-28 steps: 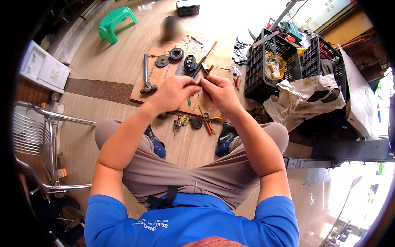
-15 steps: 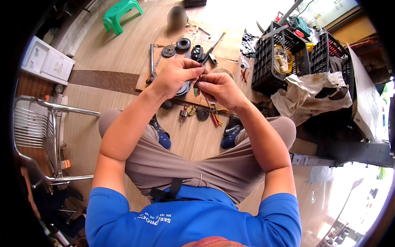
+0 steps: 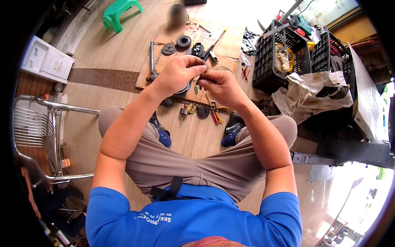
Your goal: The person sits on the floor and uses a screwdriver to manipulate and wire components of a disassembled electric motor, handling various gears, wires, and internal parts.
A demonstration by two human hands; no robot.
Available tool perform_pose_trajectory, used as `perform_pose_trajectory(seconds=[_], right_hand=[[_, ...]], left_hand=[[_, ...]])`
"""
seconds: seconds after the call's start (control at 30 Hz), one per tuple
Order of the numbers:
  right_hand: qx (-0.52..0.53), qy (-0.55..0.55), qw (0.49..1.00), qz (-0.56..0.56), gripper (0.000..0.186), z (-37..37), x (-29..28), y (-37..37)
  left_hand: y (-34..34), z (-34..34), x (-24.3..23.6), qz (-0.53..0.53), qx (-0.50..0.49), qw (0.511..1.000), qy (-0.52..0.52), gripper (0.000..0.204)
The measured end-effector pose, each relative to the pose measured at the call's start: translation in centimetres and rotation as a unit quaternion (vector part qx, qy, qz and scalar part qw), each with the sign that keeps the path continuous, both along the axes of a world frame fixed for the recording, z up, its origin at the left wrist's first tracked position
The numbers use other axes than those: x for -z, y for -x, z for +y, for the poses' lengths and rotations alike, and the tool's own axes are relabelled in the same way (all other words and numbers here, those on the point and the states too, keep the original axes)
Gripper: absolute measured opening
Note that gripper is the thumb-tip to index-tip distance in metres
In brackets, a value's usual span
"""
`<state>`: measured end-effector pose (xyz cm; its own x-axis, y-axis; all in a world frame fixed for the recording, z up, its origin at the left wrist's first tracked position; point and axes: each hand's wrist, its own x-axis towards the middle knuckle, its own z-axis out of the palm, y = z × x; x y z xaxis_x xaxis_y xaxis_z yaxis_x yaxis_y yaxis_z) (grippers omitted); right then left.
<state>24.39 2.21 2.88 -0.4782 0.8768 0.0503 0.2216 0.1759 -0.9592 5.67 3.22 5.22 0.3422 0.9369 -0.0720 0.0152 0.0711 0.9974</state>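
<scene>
Above a cardboard sheet point(image 3: 230, 41), my left hand point(image 3: 180, 75) is closed in a pinch, thumb against forefinger. My right hand point(image 3: 222, 86) pinches close beside it, the fingertips almost meeting. Whatever small dark piece lies between them is mostly hidden by the fingers. Under my hands, a grey round part shows only at its edge. On the cardboard past my left hand lie a hammer point(image 3: 152, 61), a dark disc point(image 3: 168, 49), a black ring point(image 3: 184, 42) and a black housing part point(image 3: 198, 50). A pale ribbed round piece point(image 3: 224, 69) shows behind my right hand.
Between my feet are a motor armature point(image 3: 183, 112), a black round part point(image 3: 203, 111) and red-and-yellow-handled pliers point(image 3: 216, 117). Black crates point(image 3: 263, 61) with a draped cloth point(image 3: 314, 96) stand at right. A metal chair point(image 3: 37, 127) and green stool point(image 3: 119, 15) are at left.
My right hand's fingers have shifted slightly, and a thin dark strand below them shows less clearly. My left hand has moved a little right. Both still pinch close together.
</scene>
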Motion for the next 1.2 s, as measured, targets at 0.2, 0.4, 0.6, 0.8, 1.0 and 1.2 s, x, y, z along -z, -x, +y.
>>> perform_pose_trajectory(seconds=[0.2, 0.4, 0.6, 0.8, 1.0, 1.2], right_hand=[[-0.031, 0.068, 0.995, 0.067, 0.015, -0.4, -0.6, 0.1], [-0.003, 0.0, 1.0, -0.004, 0.012, -0.5, -0.6, 0.3], [0.051, -0.171, 0.981, -0.072, 0.014, -0.8, -0.7, 1.1], [0.002, -0.018, 0.998, -0.052, 0.015, -0.5, -0.5, 0.3], [-0.003, 0.105, 0.994, 0.005, 0.016, -0.6, -1.3, 0.4], [0.013, -0.062, 0.994, -0.093, 0.013, -1.0, -1.7, 0.8]], left_hand=[[0.4, 0.2, 0.2, -0.091, 0.068, 0.993, 0.045, 0.018], [0.3, 0.2, 0.5, -0.018, -0.007, 1.0, -0.008, 0.011], [-0.9, -0.3, 0.3, 0.148, -0.051, 0.985, -0.074, 0.009], [-0.3, 0.2, 0.0, -0.008, 0.028, 0.999, -0.034, 0.011], [0.3, 0.1, -0.3, -0.02, -0.009, 1.0, 0.006, 0.009], [0.1, -0.1, -0.5, 0.075, -0.039, 0.995, -0.048, 0.009]])
